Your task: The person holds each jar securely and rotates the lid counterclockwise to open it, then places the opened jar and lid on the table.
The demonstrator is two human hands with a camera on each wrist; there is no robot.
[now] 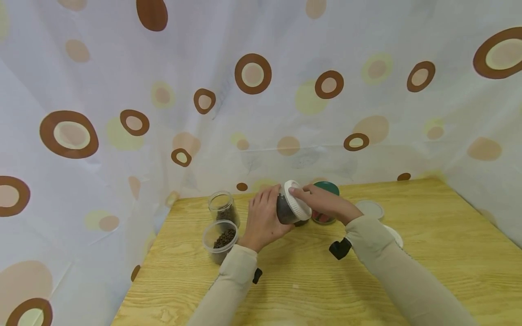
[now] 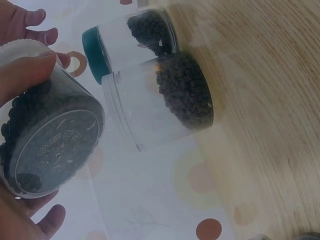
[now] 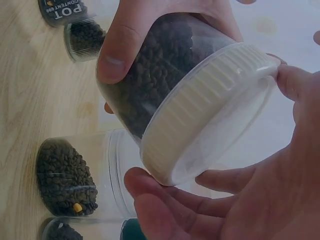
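Tilted in the air over the table is a clear plastic jar (image 1: 285, 211) of dark, coffee-like beans. My left hand (image 1: 266, 218) grips its body, thumb on one side and fingers on the other. A ribbed white screw lid (image 1: 299, 203) sits on the jar's mouth. With thumb and fingers on its rim, my right hand (image 1: 326, 202) holds the lid. The left wrist view looks onto the jar's round base (image 2: 57, 150). Behind it stand an open clear jar (image 2: 130, 102) of dark beans and a jar with a green lid (image 2: 95, 55).
On the table's left stand an open glass jar (image 1: 220, 202) and a clear tub (image 1: 209, 240), both with beans. A translucent lid (image 1: 370, 209) lies on the right, near a white lid (image 1: 395, 236) partly behind my right sleeve. A patterned sheet (image 1: 265, 117) hangs behind the wooden table (image 1: 302, 280).
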